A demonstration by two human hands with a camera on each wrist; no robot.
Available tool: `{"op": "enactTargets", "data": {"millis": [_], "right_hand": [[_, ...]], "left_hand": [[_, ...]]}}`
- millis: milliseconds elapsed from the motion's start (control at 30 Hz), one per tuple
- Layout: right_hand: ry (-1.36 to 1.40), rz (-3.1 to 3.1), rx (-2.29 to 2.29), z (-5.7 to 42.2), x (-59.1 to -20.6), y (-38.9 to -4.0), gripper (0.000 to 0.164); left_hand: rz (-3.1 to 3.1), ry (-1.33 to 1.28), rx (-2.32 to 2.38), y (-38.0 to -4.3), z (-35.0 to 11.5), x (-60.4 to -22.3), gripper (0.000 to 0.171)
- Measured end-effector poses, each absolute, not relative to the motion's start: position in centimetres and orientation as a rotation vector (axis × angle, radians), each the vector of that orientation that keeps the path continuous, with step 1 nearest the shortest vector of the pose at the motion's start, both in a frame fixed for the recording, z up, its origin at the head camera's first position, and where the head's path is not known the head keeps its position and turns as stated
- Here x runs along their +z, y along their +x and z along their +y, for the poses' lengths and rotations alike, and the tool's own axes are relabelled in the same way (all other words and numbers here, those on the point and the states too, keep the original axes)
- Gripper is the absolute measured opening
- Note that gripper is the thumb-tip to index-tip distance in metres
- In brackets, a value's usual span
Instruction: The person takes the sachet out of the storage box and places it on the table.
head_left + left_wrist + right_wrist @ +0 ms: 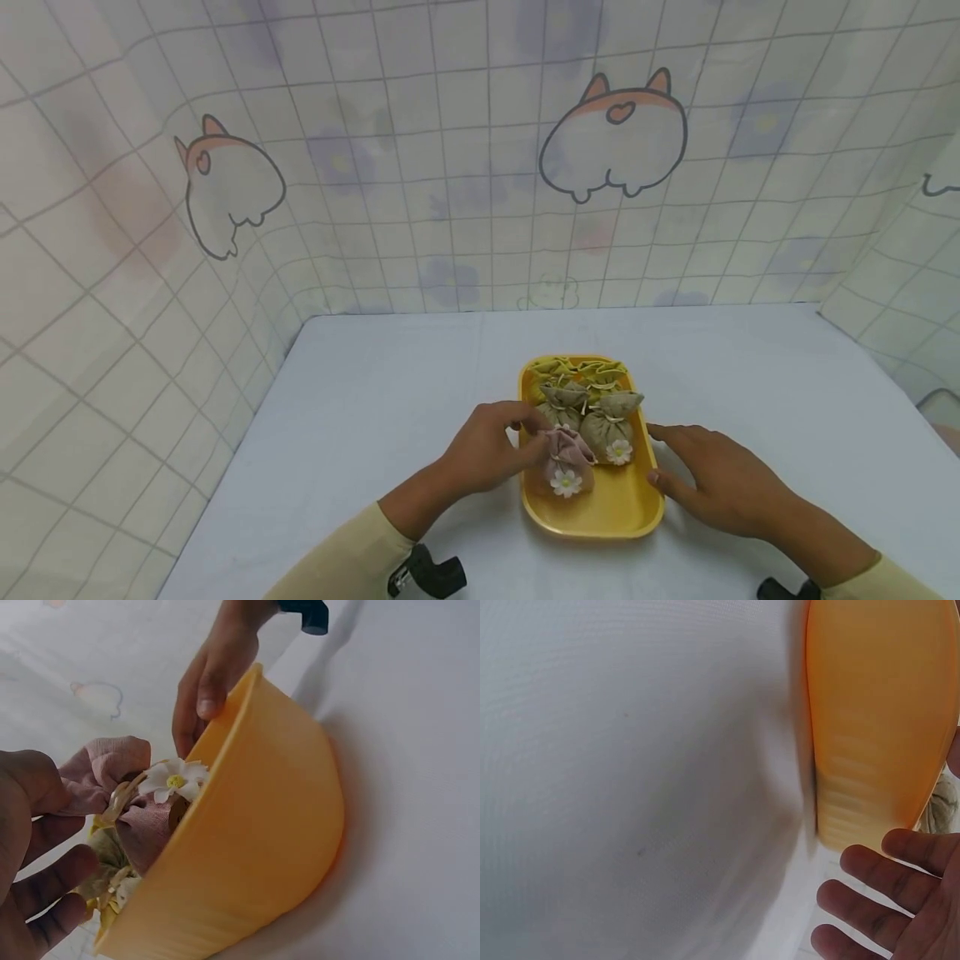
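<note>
The left hand (pixel 491 446) pinches the pink pouch (pixel 567 452) by its top, body just below the grip, inside the yellow basket (pixel 624 507); I'd steady that lightly with the spread right hand (pixel 726 482).

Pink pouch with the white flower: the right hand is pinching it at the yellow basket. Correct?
Not quite: it is the left hand that pinches the pink pouch with the white flower at the yellow basket, as the head view shows.
</note>
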State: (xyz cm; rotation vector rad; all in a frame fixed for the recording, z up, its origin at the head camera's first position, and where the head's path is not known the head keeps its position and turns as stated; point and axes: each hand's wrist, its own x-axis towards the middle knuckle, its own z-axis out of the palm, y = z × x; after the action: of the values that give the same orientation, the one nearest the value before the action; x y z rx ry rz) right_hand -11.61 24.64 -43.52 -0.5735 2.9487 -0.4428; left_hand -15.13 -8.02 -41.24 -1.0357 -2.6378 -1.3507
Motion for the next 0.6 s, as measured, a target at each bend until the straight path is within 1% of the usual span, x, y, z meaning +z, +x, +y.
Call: {"op": "enactTargets", "data": {"millis": [600], "right_hand": [[-0.588,2.951,-0.461,24.7,-43.7,-11.6,0.07]], "left_hand": [[-2.623,-0.916,-1.35,-16.0,-8.8,-38.6,0.008]]}}
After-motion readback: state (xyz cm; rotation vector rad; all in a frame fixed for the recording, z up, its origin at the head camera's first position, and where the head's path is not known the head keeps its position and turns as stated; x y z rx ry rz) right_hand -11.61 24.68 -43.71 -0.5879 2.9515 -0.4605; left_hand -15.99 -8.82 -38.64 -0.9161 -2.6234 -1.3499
